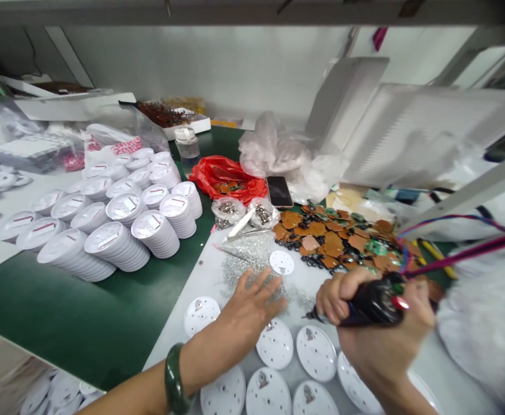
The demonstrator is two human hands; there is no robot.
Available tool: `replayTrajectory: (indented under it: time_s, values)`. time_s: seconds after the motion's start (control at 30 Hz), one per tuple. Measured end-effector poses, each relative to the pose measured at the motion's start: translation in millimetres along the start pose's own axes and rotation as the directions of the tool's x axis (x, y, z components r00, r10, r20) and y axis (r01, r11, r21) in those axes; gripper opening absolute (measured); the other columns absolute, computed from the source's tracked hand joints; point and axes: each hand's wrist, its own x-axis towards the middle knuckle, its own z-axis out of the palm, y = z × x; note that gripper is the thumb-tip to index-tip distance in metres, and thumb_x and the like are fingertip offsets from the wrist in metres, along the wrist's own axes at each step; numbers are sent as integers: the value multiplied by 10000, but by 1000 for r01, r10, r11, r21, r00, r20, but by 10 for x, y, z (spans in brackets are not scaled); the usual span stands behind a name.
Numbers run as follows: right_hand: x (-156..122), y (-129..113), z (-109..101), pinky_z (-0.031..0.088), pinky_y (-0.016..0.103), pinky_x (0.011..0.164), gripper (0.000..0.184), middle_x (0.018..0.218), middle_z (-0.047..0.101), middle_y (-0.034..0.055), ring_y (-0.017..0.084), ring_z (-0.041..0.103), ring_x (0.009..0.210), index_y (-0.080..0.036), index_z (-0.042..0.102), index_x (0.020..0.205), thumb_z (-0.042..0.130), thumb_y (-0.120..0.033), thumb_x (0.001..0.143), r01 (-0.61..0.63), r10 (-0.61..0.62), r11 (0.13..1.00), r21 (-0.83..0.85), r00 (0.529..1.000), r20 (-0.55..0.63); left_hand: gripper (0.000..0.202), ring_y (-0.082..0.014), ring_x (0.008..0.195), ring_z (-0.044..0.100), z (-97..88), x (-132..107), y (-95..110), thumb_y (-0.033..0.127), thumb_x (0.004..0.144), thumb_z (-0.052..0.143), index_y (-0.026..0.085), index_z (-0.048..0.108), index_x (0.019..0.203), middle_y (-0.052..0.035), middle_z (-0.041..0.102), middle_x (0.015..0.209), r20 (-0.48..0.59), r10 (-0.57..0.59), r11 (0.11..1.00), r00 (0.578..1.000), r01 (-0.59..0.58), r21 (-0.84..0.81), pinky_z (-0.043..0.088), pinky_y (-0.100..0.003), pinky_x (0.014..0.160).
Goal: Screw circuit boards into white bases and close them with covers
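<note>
Left hand (pixel 248 316) lies splayed, right hand (pixel 384 340) clenched.

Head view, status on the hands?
Right hand gripping black corded electric screwdriver. Left hand spread over loose silver screws. White plastic discs around both hands.

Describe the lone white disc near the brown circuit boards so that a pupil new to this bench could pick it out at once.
On the green workbench, find the heap of brown circuit boards. Just off its left edge, beyond the left hand, lies a white perforated disc. Unlike the other discs, crowded near the hands, it sits alone beside a spill of small silver parts.
</note>
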Motion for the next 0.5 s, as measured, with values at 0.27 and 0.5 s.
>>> replayTrajectory:
  time_s: [0.27,0.5]
  values:
    - [-70,74,25,373,247,389,587,446,487,2,126,451,375,-194,675,613,496,-681,886,-141,134,989,51,982,132,505,-290,1448,389,-120,-13,19,-8,918,464,273,578,1322,-56,549,1461,-122,-124,988,985,111,-105,237,-637,1192]
    - [-135,238,30,341,249,377,546,442,506,6,127,448,372,-188,669,623,536,-653,877,-178,178,984,-16,973,145,357,-243,1286,515,-250,35,275,23,949,528,280,663,1157,-25,637,1242,-111,-168,957,980,135,-258,269,-578,1182]
